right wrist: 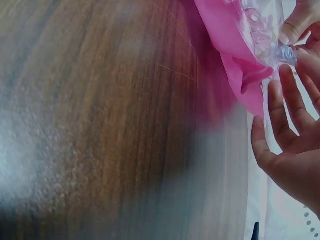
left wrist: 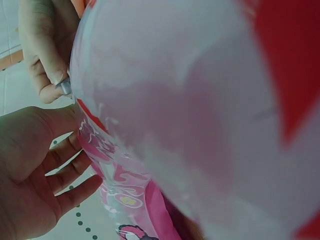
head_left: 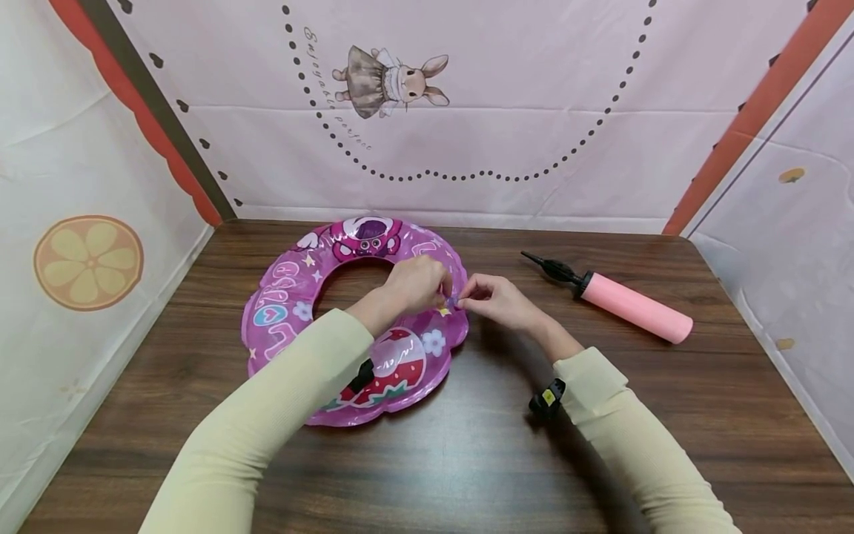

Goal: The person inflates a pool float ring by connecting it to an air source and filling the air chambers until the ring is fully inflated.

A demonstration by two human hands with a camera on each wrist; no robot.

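Note:
An inflated purple-pink swim ring [head_left: 267,319] with bear, strawberry and flower prints lies on the table. Both hands meet at its right side around a small clear air valve [right wrist: 286,54]. My left hand [head_left: 419,285] reaches over the ring and pinches at the valve's base with thumb and forefinger, its other fingers spread along the vinyl in the left wrist view. From the right, my right hand [head_left: 499,301] pinches the valve between thumb and forefinger. The remaining fingers of that hand [right wrist: 295,135] fan out beside the ring's pink edge.
A pink hand pump [head_left: 634,305] with a black nozzle lies on the wooden table [head_left: 440,475], right of the ring. Printed cloth [head_left: 520,67] stands behind and at both sides of the table. A black wrist camera [head_left: 547,397] sits by the right cuff.

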